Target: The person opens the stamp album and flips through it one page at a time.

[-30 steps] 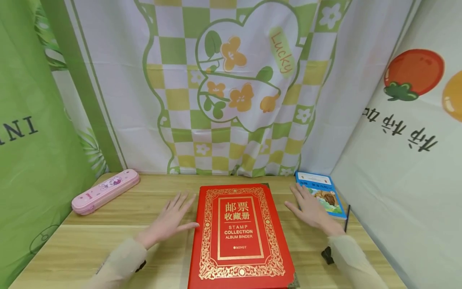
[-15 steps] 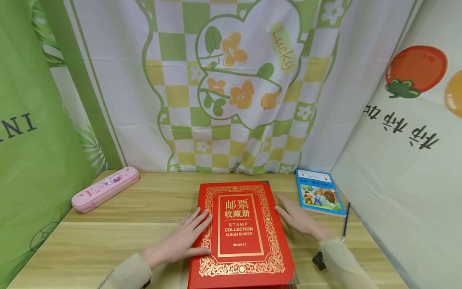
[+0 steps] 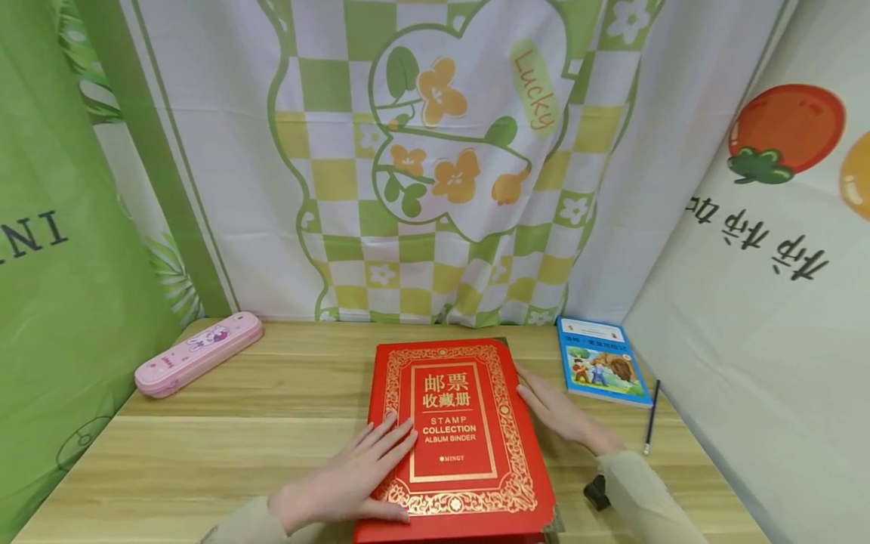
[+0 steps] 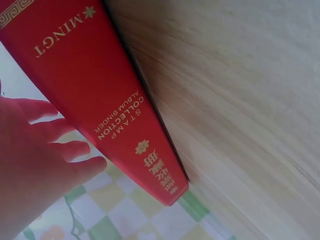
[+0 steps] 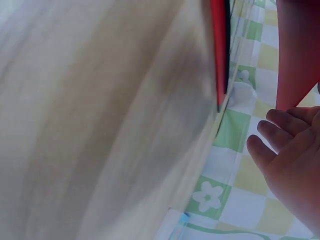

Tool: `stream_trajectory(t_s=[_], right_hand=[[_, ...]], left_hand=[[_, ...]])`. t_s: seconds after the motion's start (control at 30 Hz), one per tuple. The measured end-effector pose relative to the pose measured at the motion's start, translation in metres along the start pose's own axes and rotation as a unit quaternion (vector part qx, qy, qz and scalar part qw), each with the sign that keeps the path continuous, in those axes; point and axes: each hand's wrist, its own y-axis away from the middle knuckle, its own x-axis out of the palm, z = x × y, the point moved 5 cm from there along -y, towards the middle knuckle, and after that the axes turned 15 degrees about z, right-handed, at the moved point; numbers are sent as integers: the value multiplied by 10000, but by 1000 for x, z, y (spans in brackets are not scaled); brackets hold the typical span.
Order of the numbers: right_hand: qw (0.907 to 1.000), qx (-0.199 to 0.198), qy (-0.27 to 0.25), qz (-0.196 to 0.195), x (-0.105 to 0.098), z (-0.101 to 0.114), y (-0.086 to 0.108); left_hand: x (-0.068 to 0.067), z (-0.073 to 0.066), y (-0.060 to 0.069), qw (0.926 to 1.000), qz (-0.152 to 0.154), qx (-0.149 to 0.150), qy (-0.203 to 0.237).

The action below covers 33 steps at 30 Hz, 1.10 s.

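One red album point(image 3: 469, 408), left hand point(image 3: 353, 472) atop, right hand point(image 3: 564, 415) at right edge, each grip apart (one blue book point(image 3: 603, 363) nearby).

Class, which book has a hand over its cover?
The red stamp album; the left hand lies over part of it. No hand covers the blue book farther right.

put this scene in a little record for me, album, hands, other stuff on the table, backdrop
album: red with gold print, lying on the wooden table
left hand: spread over the album's lower left part
right hand: at the album's right edge
pencil case: pink, far left
book: blue, picture on front, far right
pencil: dark, beside the book's near right corner
curtain: green, yellow and white checks, behind the table
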Motion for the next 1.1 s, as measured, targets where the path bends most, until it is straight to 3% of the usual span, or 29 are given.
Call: stream_trajectory(t_s=[0.27, 0.47, 0.67, 0.77, 0.9, 1.1], right_hand=[[9997, 65, -242, 16, -9, 11, -2], [9982, -327, -493, -41, -25, 31, -9], [9950, -647, -760, 22, -42, 59, -19], [9953, -763, -590, -16, -50, 76, -28], [9962, -788, -369, -47, -57, 100, -41], [9942, -998, -399, 31, -61, 133, -64]], left_hand=[[2, 0, 5, 9996, -196, 167, 110], [3, 6, 10, 9973, -615, 299, 275], [4, 15, 18, 9939, -778, 303, 726], [-1, 20, 22, 9901, -836, 185, 1116], [-13, 25, 25, 9778, -964, -86, 1861], [-50, 20, 20, 9468, -1130, -556, 2963]])
